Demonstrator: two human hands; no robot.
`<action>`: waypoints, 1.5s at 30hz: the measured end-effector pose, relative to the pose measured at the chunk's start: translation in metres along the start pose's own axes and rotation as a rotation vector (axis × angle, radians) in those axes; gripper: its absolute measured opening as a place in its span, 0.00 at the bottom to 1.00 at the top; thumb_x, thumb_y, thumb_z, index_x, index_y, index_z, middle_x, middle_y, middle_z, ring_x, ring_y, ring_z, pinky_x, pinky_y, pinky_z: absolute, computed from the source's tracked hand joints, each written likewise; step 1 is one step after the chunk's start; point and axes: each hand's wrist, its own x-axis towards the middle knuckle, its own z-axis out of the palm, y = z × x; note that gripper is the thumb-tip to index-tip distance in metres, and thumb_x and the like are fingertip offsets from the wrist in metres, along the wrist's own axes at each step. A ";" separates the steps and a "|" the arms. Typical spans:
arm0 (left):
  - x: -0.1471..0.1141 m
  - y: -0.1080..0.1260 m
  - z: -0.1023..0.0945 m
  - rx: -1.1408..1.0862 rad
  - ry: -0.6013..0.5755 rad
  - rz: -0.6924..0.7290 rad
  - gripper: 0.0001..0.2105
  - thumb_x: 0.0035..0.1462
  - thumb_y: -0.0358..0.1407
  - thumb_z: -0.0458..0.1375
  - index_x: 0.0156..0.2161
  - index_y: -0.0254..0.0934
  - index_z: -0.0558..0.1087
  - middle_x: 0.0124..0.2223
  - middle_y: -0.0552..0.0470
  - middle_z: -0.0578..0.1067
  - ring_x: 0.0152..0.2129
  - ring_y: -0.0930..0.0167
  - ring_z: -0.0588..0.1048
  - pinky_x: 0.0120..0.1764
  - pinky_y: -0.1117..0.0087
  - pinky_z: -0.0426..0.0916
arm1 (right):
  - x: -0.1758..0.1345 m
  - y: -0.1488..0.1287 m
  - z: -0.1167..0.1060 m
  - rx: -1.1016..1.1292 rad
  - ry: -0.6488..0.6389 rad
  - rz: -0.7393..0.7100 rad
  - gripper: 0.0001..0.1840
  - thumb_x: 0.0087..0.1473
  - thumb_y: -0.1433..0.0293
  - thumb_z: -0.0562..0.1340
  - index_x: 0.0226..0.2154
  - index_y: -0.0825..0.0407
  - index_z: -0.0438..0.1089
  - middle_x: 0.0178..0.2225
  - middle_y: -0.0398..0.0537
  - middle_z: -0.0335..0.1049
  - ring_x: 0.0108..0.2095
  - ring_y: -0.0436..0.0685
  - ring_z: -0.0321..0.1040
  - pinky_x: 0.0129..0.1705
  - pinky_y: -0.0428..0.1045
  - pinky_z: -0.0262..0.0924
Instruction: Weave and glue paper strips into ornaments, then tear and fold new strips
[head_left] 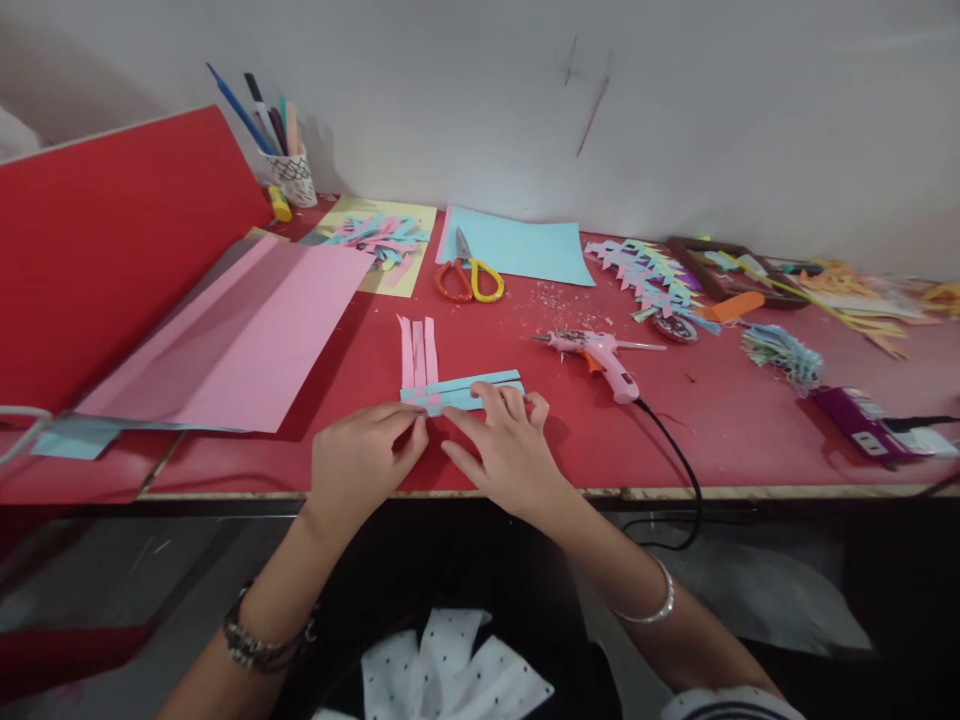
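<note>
Pink paper strips (418, 352) stand away from me on the red table, crossed at their near ends by light-blue paper strips (469, 385) running to the right. Where they cross, a small woven patch of pink and blue shows. My left hand (367, 455) pinches the near left corner of the woven strips with thumb and forefinger. Its other fingers are curled and partly hidden. My right hand (510, 445) lies over the blue strips, fingers spread, with the fingertips resting on the paper and the thumb apart from it.
Right of my hands lies a pink glue gun (604, 362) with a black cord. Scissors (469, 278) rest near a light-blue sheet (525, 250). Pink sheets (247, 330) are on the left, a pen cup (292, 178) behind. A purple power strip (862, 425) sits far right.
</note>
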 end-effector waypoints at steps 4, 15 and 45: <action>-0.001 0.000 0.001 0.019 0.033 0.036 0.14 0.55 0.37 0.48 0.29 0.39 0.76 0.32 0.54 0.79 0.28 0.72 0.76 0.24 0.75 0.63 | -0.007 0.005 -0.001 -0.006 -0.018 0.009 0.22 0.56 0.57 0.46 0.50 0.43 0.62 0.51 0.54 0.57 0.46 0.63 0.52 0.45 0.60 0.41; 0.000 -0.001 0.000 0.060 0.058 0.068 0.15 0.56 0.37 0.47 0.28 0.38 0.76 0.31 0.54 0.79 0.27 0.73 0.76 0.22 0.75 0.62 | -0.010 0.002 0.001 0.058 0.002 -0.076 0.26 0.58 0.60 0.45 0.56 0.51 0.51 0.54 0.52 0.59 0.45 0.60 0.53 0.42 0.56 0.41; 0.001 0.000 -0.002 0.046 0.134 0.122 0.14 0.55 0.34 0.47 0.28 0.38 0.75 0.28 0.56 0.79 0.25 0.73 0.76 0.22 0.76 0.65 | -0.032 0.045 -0.006 0.023 0.181 0.230 0.17 0.56 0.69 0.48 0.46 0.54 0.61 0.43 0.52 0.68 0.41 0.59 0.60 0.40 0.53 0.44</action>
